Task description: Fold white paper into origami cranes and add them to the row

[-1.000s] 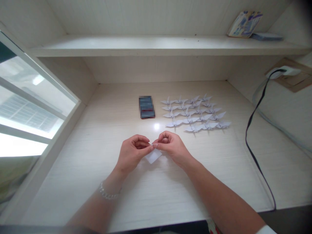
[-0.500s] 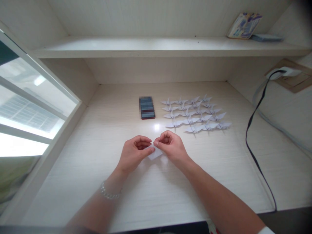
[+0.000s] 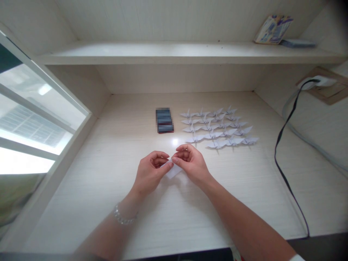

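Observation:
A small folded piece of white paper [image 3: 174, 172] is held between my two hands, just above the desk or touching it; I cannot tell which. My left hand [image 3: 151, 170] pinches its left side, the thumb lying on top. At the paper's upper corner my right hand [image 3: 191, 163] pinches with thumb and fingertips. The fingers under the paper are partly hidden. Beyond my right hand, several white origami cranes [image 3: 214, 135] lie in rows on the desk [image 3: 122, 137].
A dark, pixelated flat object [image 3: 164, 120] lies left of the cranes. A black cable [image 3: 280, 136] runs from the wall socket [image 3: 331, 88] down the desk's right side. Above the back spans a shelf [image 3: 163, 50] with a small colourful box [image 3: 273, 29]. A window [image 3: 35, 108] is at left.
My hands stay nearly in place on the paper. The fingers of my right hand have lifted and spread slightly, and the paper has tilted a little.

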Demonstrator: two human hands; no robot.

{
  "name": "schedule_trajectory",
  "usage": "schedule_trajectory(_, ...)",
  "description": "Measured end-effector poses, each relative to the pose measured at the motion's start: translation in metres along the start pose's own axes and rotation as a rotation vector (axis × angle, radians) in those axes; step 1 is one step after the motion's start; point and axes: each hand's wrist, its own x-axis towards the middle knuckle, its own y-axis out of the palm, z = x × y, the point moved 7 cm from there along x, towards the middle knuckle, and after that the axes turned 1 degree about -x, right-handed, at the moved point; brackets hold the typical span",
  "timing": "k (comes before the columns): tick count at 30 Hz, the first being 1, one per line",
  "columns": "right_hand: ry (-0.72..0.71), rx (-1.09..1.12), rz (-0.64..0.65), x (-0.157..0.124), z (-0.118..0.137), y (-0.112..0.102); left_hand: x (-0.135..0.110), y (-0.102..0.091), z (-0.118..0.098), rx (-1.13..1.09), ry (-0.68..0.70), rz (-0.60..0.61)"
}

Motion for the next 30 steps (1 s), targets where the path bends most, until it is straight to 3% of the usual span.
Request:
schedule_trajectory(5,-0.023,-0.081,-0.014,0.0002,0.0026,-0.0013,0.0,0.0018,0.0006,-0.017,-0.038,0.036)
schedule_trajectory(12,-0.065,-0.042,-0.116,0.0008,0.0042,-0.0085,-0.0021,0.0059,0.0015,0.178,-0.075,0.055)
schedule_trajectory(21,-0.045,-0.033,-0.123,0.0002,0.0025,-0.0066,-0.0013,0.0084,0.0068,0.126,-0.14,0.128)
schedule_trajectory(30,-0.06,-0.015,-0.098,0.0005,0.0012,-0.0041,0.0015,0.008,0.0058,0.11,-0.131,0.125)
